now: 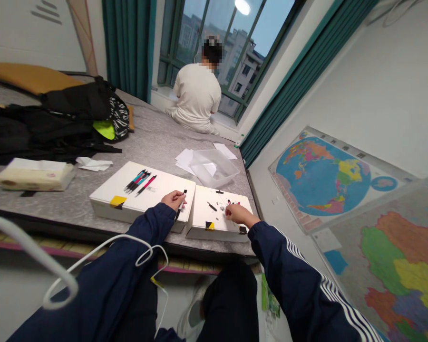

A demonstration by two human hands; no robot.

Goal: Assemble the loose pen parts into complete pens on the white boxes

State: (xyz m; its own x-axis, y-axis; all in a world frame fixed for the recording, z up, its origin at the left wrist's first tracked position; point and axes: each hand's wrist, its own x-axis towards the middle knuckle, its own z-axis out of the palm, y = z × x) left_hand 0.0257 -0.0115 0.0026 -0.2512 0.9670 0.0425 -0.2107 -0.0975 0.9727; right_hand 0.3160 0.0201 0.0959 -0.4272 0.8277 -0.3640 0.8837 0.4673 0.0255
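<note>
Two white cardboard boxes lie side by side on a grey mattress [157, 137]. On the left box [128, 202] rest several assembled pens [140, 183], in black, teal and red. Small pen parts [217, 206] are scattered over the right box [214, 223]. My left hand [173, 200] grips a black pen [180, 205] upright above the left box's right corner. My right hand [236, 214] rests over the right box, its fingertips at a small red pen part [230, 203]. The fingers partly hide that part, so I cannot tell whether they hold it.
A clear plastic tub [214, 167] sits on loose white papers [183, 160] behind the boxes. A tissue pack [34, 174] and black bag [53, 126] lie left. A seated person [197, 92] faces the window. A white cable [32, 251] hangs near my left arm.
</note>
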